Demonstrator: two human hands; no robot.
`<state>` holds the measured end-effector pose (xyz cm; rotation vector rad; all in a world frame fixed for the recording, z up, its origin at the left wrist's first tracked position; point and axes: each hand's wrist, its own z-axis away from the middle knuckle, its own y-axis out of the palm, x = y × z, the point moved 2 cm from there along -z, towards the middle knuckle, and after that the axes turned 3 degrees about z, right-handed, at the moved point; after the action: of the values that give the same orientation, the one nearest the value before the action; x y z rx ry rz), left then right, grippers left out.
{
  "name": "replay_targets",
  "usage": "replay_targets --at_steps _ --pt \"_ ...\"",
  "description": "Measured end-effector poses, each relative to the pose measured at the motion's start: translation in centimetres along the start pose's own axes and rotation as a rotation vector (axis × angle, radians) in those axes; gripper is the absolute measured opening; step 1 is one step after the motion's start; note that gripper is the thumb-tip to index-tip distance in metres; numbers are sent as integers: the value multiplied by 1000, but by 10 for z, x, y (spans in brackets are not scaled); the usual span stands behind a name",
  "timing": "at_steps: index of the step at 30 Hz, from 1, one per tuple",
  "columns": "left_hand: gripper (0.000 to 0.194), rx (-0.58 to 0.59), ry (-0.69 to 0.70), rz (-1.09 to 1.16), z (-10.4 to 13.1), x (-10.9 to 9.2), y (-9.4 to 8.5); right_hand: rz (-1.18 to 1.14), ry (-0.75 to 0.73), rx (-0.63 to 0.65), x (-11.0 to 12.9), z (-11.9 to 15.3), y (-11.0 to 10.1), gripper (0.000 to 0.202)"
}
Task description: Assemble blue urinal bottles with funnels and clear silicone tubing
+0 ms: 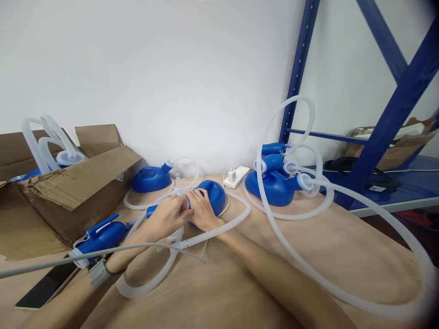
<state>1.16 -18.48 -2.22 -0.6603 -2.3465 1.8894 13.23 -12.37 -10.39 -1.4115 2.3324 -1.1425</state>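
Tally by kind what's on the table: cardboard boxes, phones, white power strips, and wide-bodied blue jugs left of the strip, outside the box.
Cardboard box: 1
Phone: 1
White power strip: 1
Blue jugs: 2 (rear jug; jug at the right hand)
Total: 5

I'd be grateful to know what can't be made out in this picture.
All in the head view:
Neck of the domed blue plastic bottle: hidden by the left hand and right hand.
Middle of the blue plastic piece in the left grip: covered by fingers.
Lower contents of the brown cardboard box: behind its flaps.
Print on the small white label on the shelf: too small.
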Motion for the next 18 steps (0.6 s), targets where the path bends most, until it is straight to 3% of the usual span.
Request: replay_targets --at_steps 3,6,9,11,14,18 --pt "30 106 -17 112 5 -2 -27 -28 -2 -26 -4 -3 3 28" --pt "35 136 9 60 17 -4 -56 -43 44 -50 -5 -6 3 29" --pt "35 160 -19 -42 29 7 -64 -46 69 -37 -3 -9 1 29" --pt "35 155 -81 -93 36 24 -55 -52 78 -28 -2 -9 -2 34" --pt "27 161 -132 -62 48 54 -24 -82 66 -19 -3 -8 -5 49" --pt "13 50 -46 -17 62 81 17 -70 -13 9 -8 -5 -8 71"
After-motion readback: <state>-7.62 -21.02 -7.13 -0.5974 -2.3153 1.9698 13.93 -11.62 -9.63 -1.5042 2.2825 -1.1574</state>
